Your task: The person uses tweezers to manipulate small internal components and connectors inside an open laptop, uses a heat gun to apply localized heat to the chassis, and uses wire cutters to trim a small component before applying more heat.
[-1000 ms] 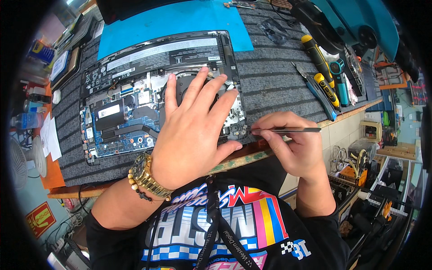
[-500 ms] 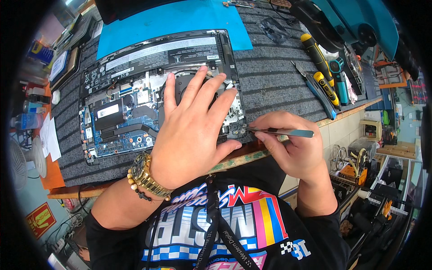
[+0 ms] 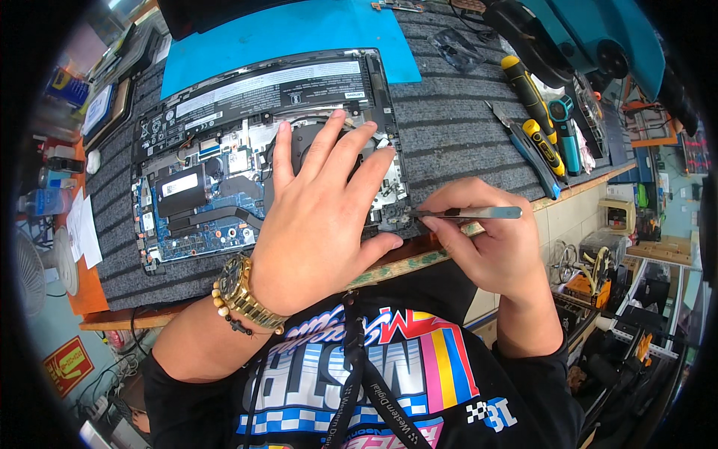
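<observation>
An opened laptop base lies on the mat, its blue circuit board, a black fan and a long black battery exposed. Across its right half my left hand rests flat with the fingers spread, covering part of the fan and board. My right hand pinches metal tweezers at the laptop's near right corner. The tips of the tweezers reach the corner's edge; what they touch there is too small to make out.
A grey striped mat covers the bench, with a blue sheet behind the laptop. To the right lie yellow-black screwdrivers, a blue-handled cutter and a teal tool. A wooden bench edge runs nearest me.
The tweezers' rear end has swung slightly away from me, and my right hand has tilted a little with it. My left hand and the laptop stay put.
</observation>
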A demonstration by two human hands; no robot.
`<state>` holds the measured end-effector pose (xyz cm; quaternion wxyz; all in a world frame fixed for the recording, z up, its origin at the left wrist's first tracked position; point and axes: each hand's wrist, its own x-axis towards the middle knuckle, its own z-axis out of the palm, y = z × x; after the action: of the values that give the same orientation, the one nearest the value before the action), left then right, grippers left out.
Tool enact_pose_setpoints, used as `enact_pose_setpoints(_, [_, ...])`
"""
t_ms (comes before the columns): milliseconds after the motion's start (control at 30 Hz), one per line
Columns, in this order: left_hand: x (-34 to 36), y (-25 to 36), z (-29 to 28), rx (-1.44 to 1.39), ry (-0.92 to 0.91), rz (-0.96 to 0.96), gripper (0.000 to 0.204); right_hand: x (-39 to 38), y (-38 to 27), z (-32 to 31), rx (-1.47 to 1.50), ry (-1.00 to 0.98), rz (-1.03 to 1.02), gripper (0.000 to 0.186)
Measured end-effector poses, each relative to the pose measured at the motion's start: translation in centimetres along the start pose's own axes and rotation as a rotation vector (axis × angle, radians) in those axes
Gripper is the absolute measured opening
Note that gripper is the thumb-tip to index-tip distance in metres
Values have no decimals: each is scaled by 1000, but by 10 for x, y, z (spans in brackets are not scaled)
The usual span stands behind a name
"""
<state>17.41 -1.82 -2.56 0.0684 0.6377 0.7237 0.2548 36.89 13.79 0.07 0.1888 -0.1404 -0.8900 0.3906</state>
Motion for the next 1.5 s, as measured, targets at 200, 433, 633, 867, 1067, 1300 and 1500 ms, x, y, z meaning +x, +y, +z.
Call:
enact_pose_setpoints(200, [1,1,1,-2,2,4,92,1,1,5,11,-25,-86,20])
enact_pose_setpoints(433, [1,1,0,2,4,-2,94,3,0,4,-24,-42,-103,18])
enact_pose_setpoints(633, [1,1,1,-6,16,8,93,-4,6,5,115,-11,9,19])
enact_pose_setpoints(867, [0,0,1,-7,7,0,93,-1,1,0,57,-44,-78,19])
enact_pose_setpoints(1067, [1,1,0,-11,8,2,93,-1,1,-1,57,-73,-75,18])
enact_pose_setpoints(1300, [1,-1,2,11,10,8,92,1,-5,-5,42,-61,-55,16])
enact_pose_setpoints(1500, [1,0,3,17,31,10,87,-12,6,-1,73,59,21,12])
